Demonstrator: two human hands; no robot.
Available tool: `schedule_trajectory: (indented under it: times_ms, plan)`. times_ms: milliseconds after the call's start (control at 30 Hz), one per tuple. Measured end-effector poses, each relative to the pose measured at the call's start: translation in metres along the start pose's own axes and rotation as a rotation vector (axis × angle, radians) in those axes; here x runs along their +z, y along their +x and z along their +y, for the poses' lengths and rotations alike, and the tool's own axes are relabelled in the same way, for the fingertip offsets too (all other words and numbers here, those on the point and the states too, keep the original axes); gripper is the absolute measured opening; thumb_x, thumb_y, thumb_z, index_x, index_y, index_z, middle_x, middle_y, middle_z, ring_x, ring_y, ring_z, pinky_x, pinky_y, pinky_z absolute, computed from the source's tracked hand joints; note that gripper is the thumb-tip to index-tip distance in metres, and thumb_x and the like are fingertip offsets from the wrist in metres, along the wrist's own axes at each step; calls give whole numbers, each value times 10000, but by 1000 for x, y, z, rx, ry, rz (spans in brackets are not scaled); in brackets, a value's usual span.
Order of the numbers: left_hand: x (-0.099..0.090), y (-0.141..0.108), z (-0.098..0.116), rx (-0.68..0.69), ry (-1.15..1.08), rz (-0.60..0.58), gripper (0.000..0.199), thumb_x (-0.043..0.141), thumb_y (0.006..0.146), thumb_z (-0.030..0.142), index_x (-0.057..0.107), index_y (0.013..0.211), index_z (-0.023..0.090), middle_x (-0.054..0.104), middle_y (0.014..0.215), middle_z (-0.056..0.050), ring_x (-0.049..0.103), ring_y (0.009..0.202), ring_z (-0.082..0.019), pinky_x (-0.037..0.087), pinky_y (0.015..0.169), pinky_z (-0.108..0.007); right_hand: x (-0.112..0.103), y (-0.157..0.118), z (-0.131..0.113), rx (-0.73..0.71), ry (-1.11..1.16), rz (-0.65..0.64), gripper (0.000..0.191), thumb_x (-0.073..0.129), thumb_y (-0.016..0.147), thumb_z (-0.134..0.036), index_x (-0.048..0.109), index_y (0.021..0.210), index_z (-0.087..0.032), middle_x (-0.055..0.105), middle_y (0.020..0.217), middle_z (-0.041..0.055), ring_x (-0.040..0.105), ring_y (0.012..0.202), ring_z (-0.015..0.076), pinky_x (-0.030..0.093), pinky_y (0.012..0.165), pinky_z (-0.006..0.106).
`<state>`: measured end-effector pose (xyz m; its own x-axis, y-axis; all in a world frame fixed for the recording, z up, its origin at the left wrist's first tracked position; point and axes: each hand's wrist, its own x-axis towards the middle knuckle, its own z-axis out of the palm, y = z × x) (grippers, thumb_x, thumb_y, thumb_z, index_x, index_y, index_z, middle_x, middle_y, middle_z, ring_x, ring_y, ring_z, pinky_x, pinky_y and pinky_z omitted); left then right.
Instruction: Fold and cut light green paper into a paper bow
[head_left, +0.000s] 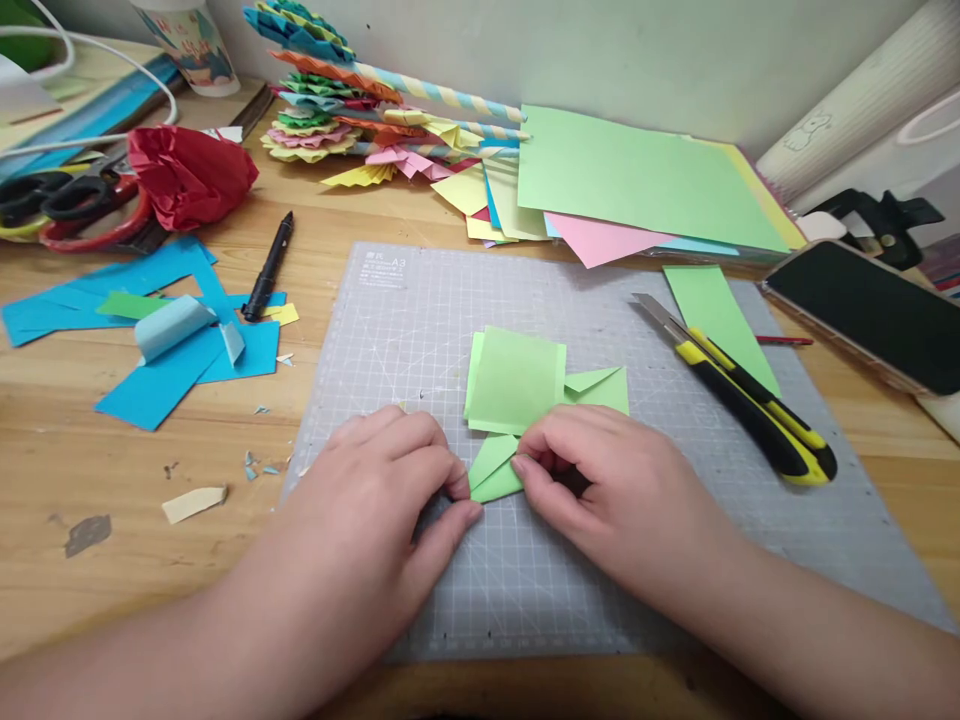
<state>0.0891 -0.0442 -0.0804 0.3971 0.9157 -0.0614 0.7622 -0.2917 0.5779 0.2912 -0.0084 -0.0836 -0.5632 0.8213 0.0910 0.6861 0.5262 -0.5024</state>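
Observation:
A small folded green paper [496, 468] lies on the grey cutting mat [390, 350], pinched at both ends. My left hand [397, 490] holds its left corner between thumb and fingers. On its right end, my right hand [607, 480] grips with thumb and index finger. Just above it sits a stack of green paper squares [517, 380], with another folded green piece [604, 388] touching at its right. The right hand's knuckles are close below that piece.
A yellow-black utility knife [757, 405] with its blade out lies on the mat's right, over a green strip [720, 300]. A phone [870, 310] is farther right. Blue paper pieces [165, 370], a black pen [270, 265] and scissors [82, 205] lie left; coloured sheets [645, 180] lie behind.

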Motion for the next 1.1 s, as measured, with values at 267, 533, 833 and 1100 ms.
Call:
schedule_trajectory:
  times_ms: [267, 533, 833, 1100]
  plan:
    - [3, -3, 4, 10, 116, 79, 151, 539, 871, 255, 587, 738, 200, 534, 804, -33, 476, 785, -232, 393, 695, -413, 2, 0, 0, 2, -3, 36, 164, 577, 791, -117, 522, 655, -190, 531, 604, -37, 471, 592, 123, 341, 579, 266]
    - [4, -2, 2, 27, 39, 36, 93, 530, 883, 193, 586, 946, 234, 568, 921, -21, 485, 857, -229, 382, 740, -404, 4, -1, -1, -7, -2, 63, 156, 579, 789, -95, 527, 671, -184, 535, 620, -36, 477, 608, 120, 342, 594, 264]
    - [-1, 0, -5, 21, -87, 13, 219, 515, 902, 165, 669, 941, 316, 606, 880, 21, 540, 861, -197, 355, 733, -355, -1, -2, -3, 12, 84, -21, 130, 577, 844, -197, 541, 720, -182, 543, 666, -23, 480, 643, 136, 339, 618, 286]
    - [-6, 1, -5, 4, -68, -8, 102, 574, 849, 142, 609, 839, 238, 626, 880, 41, 547, 843, -191, 326, 755, -370, 1, 0, -2, 49, 76, -59, 178, 603, 869, -220, 541, 705, -186, 544, 672, -26, 485, 661, 146, 326, 627, 295]
